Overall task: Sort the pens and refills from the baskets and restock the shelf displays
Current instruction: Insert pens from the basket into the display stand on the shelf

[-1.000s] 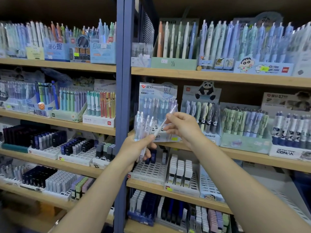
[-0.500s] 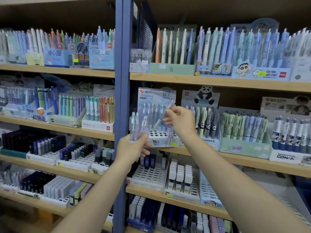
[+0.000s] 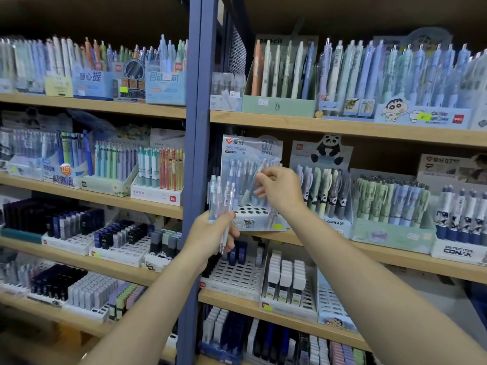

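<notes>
Holding a small bunch of clear pens [image 3: 220, 198] upright, the left hand [image 3: 210, 234] has its fingers curled round their lower ends, just in front of the blue upright post [image 3: 196, 180] between the two shelf bays. The right hand [image 3: 280, 189] pinches a single pale pen [image 3: 251, 184] between thumb and fingertips, tilted, with its lower end pointing down toward the display box [image 3: 257, 212] marked 0.7 mm. That box stands at the left end of the middle shelf [image 3: 395, 256] in the right bay; its white top has rows of round holes, several of them open at the front, while more pens stand in the rows behind. Whether the tip of the pinched pen already sits in a hole cannot be told.

Just right of this box stands a panda display [image 3: 322, 185] filled with pens, then a green box of pens [image 3: 392, 204] beside it. Below, on the next shelf down, a white slotted tray [image 3: 234, 275] holds a few dark refill cases near its back. The left bay's shelves carry more pen boxes and trays of refill cases.
</notes>
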### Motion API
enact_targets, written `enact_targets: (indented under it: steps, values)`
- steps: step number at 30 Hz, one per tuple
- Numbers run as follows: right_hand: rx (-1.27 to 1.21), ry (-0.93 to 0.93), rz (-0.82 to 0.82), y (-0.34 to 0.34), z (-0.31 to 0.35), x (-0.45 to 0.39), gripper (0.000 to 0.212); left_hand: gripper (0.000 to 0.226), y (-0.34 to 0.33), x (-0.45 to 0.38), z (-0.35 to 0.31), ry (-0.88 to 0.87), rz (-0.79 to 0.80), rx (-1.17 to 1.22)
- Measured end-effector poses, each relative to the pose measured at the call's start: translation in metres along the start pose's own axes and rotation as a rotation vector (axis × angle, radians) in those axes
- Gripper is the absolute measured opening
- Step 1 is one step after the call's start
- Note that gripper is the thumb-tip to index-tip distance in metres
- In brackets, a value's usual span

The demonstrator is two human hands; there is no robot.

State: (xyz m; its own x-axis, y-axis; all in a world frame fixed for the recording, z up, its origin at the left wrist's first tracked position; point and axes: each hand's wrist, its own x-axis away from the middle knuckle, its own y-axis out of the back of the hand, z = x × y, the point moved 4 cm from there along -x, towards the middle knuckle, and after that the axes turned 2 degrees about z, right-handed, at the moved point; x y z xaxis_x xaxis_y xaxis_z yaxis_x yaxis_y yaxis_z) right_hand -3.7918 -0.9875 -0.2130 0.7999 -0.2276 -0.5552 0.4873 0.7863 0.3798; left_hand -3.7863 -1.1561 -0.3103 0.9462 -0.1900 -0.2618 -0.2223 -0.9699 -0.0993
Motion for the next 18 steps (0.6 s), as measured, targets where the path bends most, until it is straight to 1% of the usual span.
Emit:
enact_targets:
  steps: [3, 7, 10, 13, 15, 17, 18]
  values:
    - [0.051, 0.011, 0.028, -0.008, 0.002, 0.001, 0.022, 0.023, 0.0, -0.001, -0.002, -0.018, 0.011, -0.009]
    - [0.118, 0.038, 0.032, -0.015, 0.005, -0.002, 0.021, 0.024, 0.001, 0.001, -0.002, -0.019, 0.036, 0.093]
    - [0.199, 0.058, 0.05, -0.021, 0.007, -0.005, 0.025, 0.026, 0.001, 0.001, 0.001, 0.002, 0.061, 0.173]
    - [0.305, 0.076, 0.098, -0.026, 0.007, -0.003, 0.028, 0.027, 0.002, 0.0, 0.004, 0.012, 0.069, 0.177]
    - [0.346, 0.065, 0.1, -0.025, 0.006, -0.002, 0.027, 0.026, 0.002, 0.0, 0.005, 0.009, 0.074, 0.195]
    - [0.325, 0.072, 0.056, -0.017, 0.009, 0.0, 0.029, 0.027, 0.003, -0.001, 0.005, 0.001, 0.078, 0.211]
    - [0.253, 0.075, 0.053, -0.013, 0.011, 0.004, 0.031, 0.028, 0.003, -0.002, 0.006, -0.004, 0.082, 0.213]
